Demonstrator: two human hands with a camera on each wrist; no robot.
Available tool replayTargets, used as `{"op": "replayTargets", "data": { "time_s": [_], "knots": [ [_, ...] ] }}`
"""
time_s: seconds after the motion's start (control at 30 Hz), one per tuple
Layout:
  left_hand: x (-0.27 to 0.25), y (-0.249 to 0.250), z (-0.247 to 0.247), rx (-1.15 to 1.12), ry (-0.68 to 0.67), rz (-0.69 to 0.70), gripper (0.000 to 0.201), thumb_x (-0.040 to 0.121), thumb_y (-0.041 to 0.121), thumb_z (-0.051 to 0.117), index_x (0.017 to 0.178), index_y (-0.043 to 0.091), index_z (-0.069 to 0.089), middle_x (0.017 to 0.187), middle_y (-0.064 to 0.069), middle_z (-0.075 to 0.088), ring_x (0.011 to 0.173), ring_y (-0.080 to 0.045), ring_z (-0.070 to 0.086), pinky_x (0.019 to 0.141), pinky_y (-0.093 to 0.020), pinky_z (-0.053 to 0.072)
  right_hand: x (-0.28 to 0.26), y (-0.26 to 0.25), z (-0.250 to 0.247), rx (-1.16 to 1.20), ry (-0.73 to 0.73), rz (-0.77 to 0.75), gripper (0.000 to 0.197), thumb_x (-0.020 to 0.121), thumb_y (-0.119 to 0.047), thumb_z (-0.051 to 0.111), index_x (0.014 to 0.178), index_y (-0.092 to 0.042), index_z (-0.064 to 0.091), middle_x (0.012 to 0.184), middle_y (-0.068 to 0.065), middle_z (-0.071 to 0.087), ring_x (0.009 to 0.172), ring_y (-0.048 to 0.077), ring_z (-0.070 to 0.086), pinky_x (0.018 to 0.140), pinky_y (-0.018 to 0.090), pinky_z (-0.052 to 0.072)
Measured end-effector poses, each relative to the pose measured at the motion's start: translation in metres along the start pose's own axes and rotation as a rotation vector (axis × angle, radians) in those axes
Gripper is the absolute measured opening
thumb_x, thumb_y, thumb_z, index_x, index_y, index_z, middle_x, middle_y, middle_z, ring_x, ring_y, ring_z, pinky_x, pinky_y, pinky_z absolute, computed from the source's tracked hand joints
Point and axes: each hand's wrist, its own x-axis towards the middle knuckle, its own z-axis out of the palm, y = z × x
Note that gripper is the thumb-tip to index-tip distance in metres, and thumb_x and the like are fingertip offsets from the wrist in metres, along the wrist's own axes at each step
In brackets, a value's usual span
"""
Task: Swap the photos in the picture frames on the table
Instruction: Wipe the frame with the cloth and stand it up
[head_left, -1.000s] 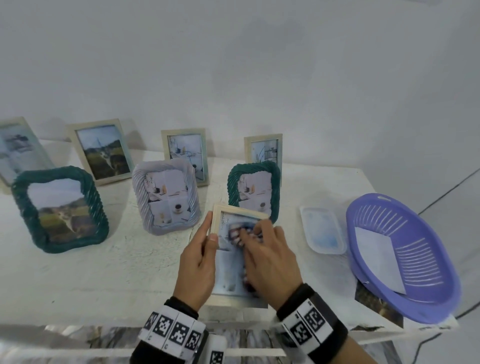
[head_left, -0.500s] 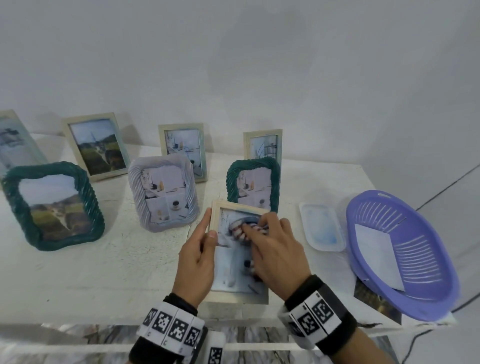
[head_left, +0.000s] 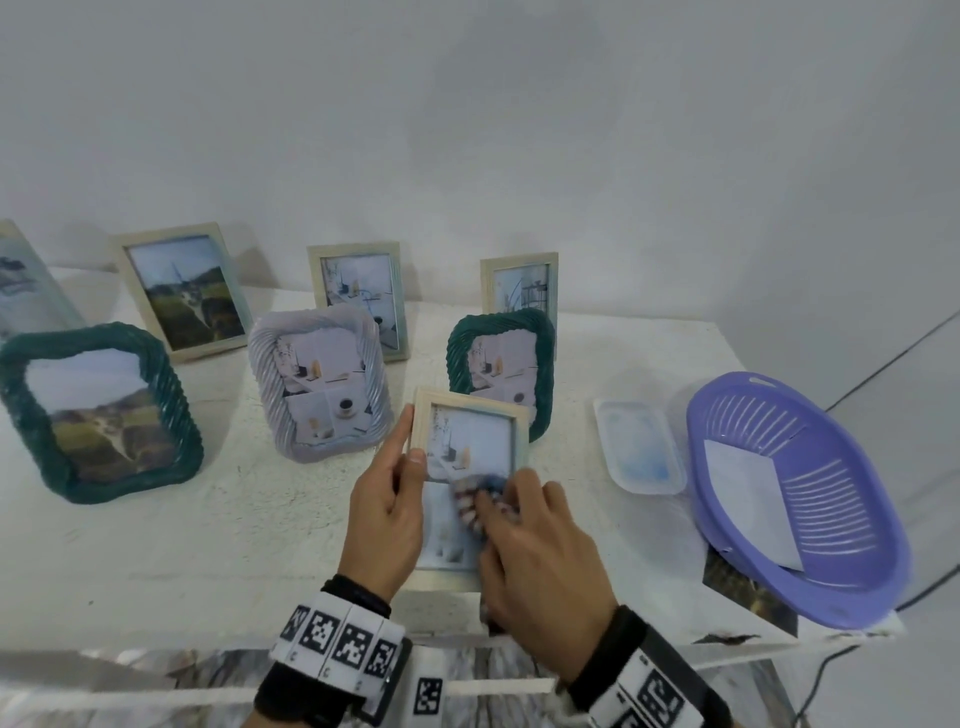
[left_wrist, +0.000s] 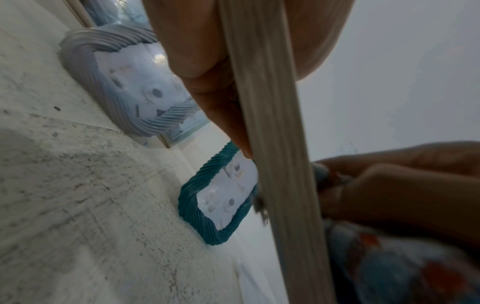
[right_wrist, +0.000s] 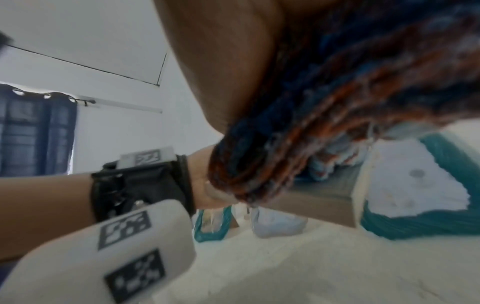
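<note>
A light wooden picture frame (head_left: 470, 410) with a pale blue photo lies tilted at the near middle of the white table (head_left: 208, 519). My left hand (head_left: 400, 467) grips its left rail, thumb on the front; the left wrist view shows that rail (left_wrist: 272, 144) edge-on between my fingers (left_wrist: 197, 51). My right hand (head_left: 540, 551) holds a bunched blue, orange and white cloth (head_left: 478, 493) and presses it on the glass at mid-frame. The cloth (right_wrist: 337, 102) fills the right wrist view above the frame (right_wrist: 324, 195). The frame's lower half is hidden by my hands.
Behind the held frame stands a small teal woven frame (head_left: 501, 374), with a lilac frame (head_left: 319, 384) and a large teal frame (head_left: 98, 410) to the left. Several wooden frames line the wall. A clear plastic tray (head_left: 639, 447) and a purple basket (head_left: 795, 493) sit right.
My right hand has slid the cloth from the top of the glass down to its middle, uncovering the upper part of the photo. My left hand keeps its grip on the rail.
</note>
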Motion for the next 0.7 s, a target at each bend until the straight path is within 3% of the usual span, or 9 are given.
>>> {"op": "replayTargets", "data": {
  "time_s": [0.1,0.2,0.23,0.33,0.4,0.5,0.57,0.63,0.7],
  "knots": [
    [-0.004,0.001,-0.001,0.016,0.032,-0.007,0.044,0.102,0.015,0.041,0.144,0.028,0.036,0.082,0.021,0.044,0.073,0.013,0.05,0.074,-0.003,0.04,0.0,0.009,0.0,-0.012,-0.02,0.023,0.022,0.082,-0.028,0.055,0.1,-0.019,0.062,0.101,0.003,0.049,0.08,0.018,0.05,0.043,0.019,0.047],
    [-0.006,0.003,0.002,0.004,0.036,0.0,0.045,0.102,0.019,0.042,0.146,0.025,0.038,0.111,0.003,0.068,0.094,-0.005,0.062,0.092,-0.018,0.046,0.022,0.017,-0.003,-0.059,0.041,0.137,0.022,0.075,-0.023,0.064,0.096,-0.015,0.065,0.098,0.006,0.051,0.077,0.021,0.049,0.041,0.021,0.041],
    [-0.006,0.003,0.003,0.004,0.032,0.005,0.045,0.102,0.02,0.042,0.146,0.025,0.038,0.109,0.011,0.069,0.091,-0.005,0.062,0.09,-0.018,0.047,0.024,0.015,-0.004,-0.076,0.041,0.145,0.023,0.074,-0.023,0.063,0.094,-0.014,0.066,0.097,0.007,0.051,0.076,0.022,0.05,0.041,0.021,0.039],
    [-0.003,-0.001,0.002,0.013,0.039,0.016,0.044,0.102,0.019,0.042,0.145,0.027,0.038,0.066,0.019,0.045,0.06,0.002,0.041,0.063,-0.009,0.037,0.007,0.004,0.0,-0.034,0.009,0.081,0.028,0.08,-0.03,0.045,0.094,-0.015,0.063,0.099,0.004,0.049,0.077,0.018,0.046,0.046,0.019,0.037],
    [-0.002,-0.003,-0.002,0.011,0.059,0.012,0.043,0.102,0.018,0.042,0.144,0.028,0.038,0.074,0.023,0.039,0.064,0.008,0.043,0.065,-0.007,0.037,-0.005,0.0,0.0,0.015,-0.071,0.068,0.032,0.085,-0.032,0.034,0.099,-0.018,0.059,0.104,0.0,0.043,0.083,0.015,0.041,0.051,0.018,0.037],
    [-0.003,0.003,-0.001,-0.002,0.05,0.003,0.043,0.103,0.015,0.041,0.144,0.025,0.037,0.084,0.026,0.043,0.072,0.016,0.049,0.071,-0.001,0.038,0.008,0.01,-0.002,0.018,-0.017,0.108,0.025,0.089,-0.029,0.043,0.106,-0.018,0.058,0.109,0.002,0.042,0.088,0.017,0.042,0.052,0.02,0.038],
    [-0.004,0.008,0.002,-0.017,0.03,-0.005,0.043,0.102,0.015,0.042,0.144,0.024,0.037,0.116,0.023,0.054,0.095,0.024,0.05,0.087,0.0,0.037,0.023,0.014,-0.005,-0.025,0.042,0.16,0.027,0.082,-0.028,0.048,0.102,-0.016,0.062,0.104,0.005,0.046,0.083,0.02,0.045,0.048,0.02,0.034],
    [-0.003,0.011,0.003,-0.025,0.018,-0.014,0.043,0.102,0.017,0.042,0.145,0.025,0.038,0.14,0.015,0.047,0.118,0.021,0.043,0.102,-0.006,0.034,0.022,0.01,-0.006,-0.04,0.067,0.138,0.03,0.08,-0.028,0.046,0.102,-0.015,0.063,0.104,0.005,0.047,0.081,0.02,0.046,0.047,0.019,0.035],
    [0.001,0.011,0.001,-0.045,0.021,-0.025,0.042,0.103,0.014,0.041,0.143,0.026,0.038,0.138,0.016,0.048,0.116,0.024,0.042,0.1,-0.004,0.034,0.005,0.002,-0.004,0.02,-0.001,0.047,0.032,0.085,-0.031,0.04,0.106,-0.017,0.061,0.107,0.002,0.045,0.086,0.017,0.045,0.049,0.019,0.044]
  ]
}}
